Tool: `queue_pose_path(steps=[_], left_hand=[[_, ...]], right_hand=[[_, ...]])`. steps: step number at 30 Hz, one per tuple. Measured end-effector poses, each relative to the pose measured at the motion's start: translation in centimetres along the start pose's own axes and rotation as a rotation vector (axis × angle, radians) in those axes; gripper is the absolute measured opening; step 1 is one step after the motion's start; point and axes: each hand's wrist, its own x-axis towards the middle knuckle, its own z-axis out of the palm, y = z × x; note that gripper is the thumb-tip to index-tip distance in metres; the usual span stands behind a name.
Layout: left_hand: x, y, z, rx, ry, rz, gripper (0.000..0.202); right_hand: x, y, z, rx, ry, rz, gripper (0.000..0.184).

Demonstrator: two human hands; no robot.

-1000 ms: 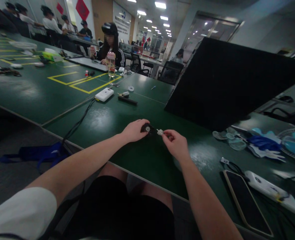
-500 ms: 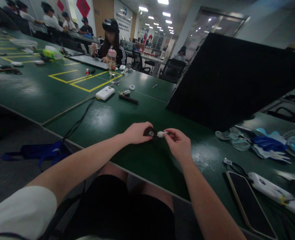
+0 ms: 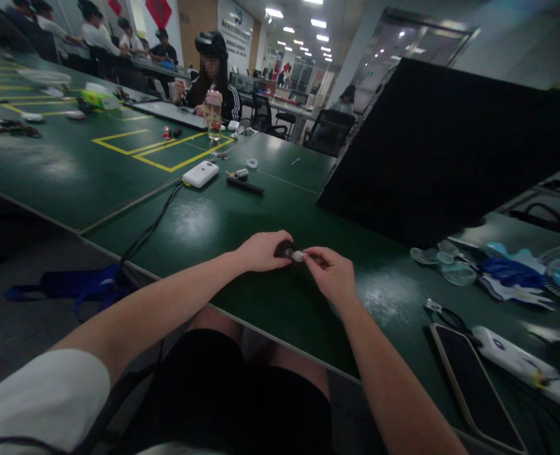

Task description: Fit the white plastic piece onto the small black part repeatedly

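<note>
My left hand [image 3: 267, 251] is closed around a small dark round part [image 3: 284, 249] with a metallic centre that faces right. My right hand [image 3: 332, 270] pinches a small white wad [image 3: 298, 256], which looks like cotton, between thumb and fingertips. The wad is at the right side of the dark part's metallic centre, seemingly touching it. Both hands are just above the green table [image 3: 261, 297], near its front edge. Fingers hide much of the dark part, and what is behind the wad's tip is too small to make out.
A large black panel [image 3: 432, 158] stands tilted at right. A phone [image 3: 476, 385], a white power bank [image 3: 521, 366] and blue-white gloves [image 3: 512, 272] lie at right. Ahead are another white power bank [image 3: 201, 174] with a cable and a dark bar [image 3: 244, 185]. A person [image 3: 213, 88] sits across.
My right hand has moved left, bringing the white wad from a small gap away up to the dark part. My left hand has barely moved.
</note>
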Motion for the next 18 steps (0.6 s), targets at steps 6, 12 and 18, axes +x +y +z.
queue_pose_path(steps=[6, 12, 18], left_hand=[[0.0, -0.1, 0.0, -0.007, -0.002, -0.023, 0.046], [0.1, -0.2, 0.0, -0.010, 0.005, -0.023, 0.045], [0.1, -0.1, 0.0, -0.010, -0.004, -0.025, 0.046]], right_hand=[[0.1, -0.3, -0.7, -0.006, 0.079, -0.005, 0.021], [0.0, -0.5, -1.1, -0.014, 0.117, -0.009, 0.021], [0.0, -0.3, -0.8, -0.031, 0.081, -0.010, 0.020]])
